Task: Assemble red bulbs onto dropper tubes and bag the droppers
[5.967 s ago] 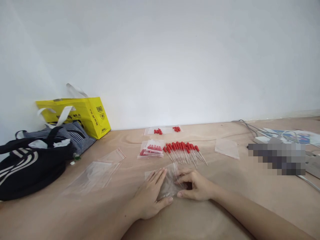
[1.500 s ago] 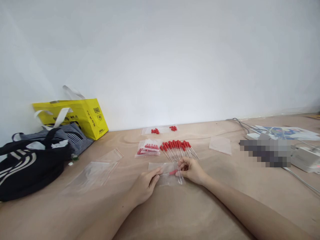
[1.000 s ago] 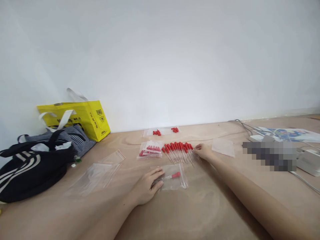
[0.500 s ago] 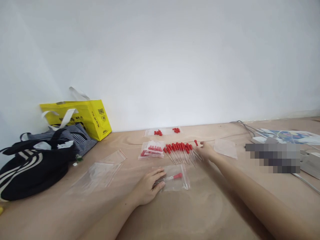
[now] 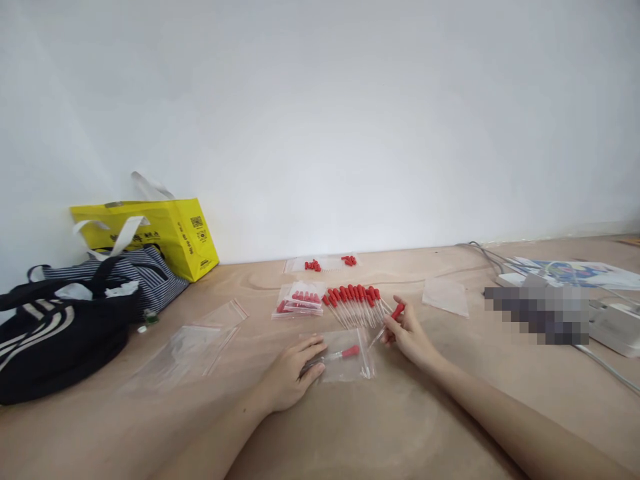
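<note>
My left hand (image 5: 296, 373) grips the left end of a clear zip-lock bag (image 5: 367, 367) lying on the table. Inside that bag is one dropper, its red rubber bulb (image 5: 351, 351) pointing right. Between thumb and fingers, my right hand (image 5: 404, 331) has a glass dropper (image 5: 397, 311), red bulb up and its clear tube slanting down toward the bag's opening. Beyond the bag lies a row of loose droppers (image 5: 356, 297) with red bulbs. Left of them sits a stack of filled zip-lock bags (image 5: 300, 300) with red bulbs showing.
Flat clear bags (image 5: 195, 347) lie to the left, another thin bag (image 5: 446, 297) to the right. Small red bulbs (image 5: 313, 265) rest on plastic by the wall. A yellow bag (image 5: 195, 240) and a black bag (image 5: 65, 347) stand left. Cables and a power strip (image 5: 615, 327) lie right.
My right hand has picked up a dropper from the right end of the row and brought it nearer, toward the zip-lock bag. My left hand stays on the bag.
</note>
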A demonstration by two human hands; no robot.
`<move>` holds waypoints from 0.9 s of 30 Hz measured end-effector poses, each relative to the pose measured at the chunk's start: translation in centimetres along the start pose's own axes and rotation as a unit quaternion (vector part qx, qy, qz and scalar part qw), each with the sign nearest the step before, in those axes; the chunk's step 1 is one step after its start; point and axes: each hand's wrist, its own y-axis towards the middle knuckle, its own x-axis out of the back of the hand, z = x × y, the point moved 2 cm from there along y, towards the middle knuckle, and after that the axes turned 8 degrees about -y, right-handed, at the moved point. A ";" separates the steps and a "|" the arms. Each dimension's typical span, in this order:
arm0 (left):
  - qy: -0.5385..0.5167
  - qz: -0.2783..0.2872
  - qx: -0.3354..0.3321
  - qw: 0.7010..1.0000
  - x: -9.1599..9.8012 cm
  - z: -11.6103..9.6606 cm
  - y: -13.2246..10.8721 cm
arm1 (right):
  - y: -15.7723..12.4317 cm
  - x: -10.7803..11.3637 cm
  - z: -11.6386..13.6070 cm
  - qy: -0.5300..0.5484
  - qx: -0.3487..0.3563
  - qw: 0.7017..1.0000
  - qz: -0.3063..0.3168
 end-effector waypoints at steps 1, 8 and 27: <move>0.000 -0.001 0.000 1.000 0.0 0.0 0.0 | -0.1 -0.2 -0.1 0.016 -0.005 1.000 -0.005; -0.014 -0.005 0.001 1.000 0.0 -0.1 -0.1 | -1.0 -0.9 0.7 0.073 -0.030 0.996 0.038; -0.013 0.009 0.010 1.000 0.0 -0.2 0.1 | -2.6 -2.4 1.6 -0.170 0.092 0.950 0.245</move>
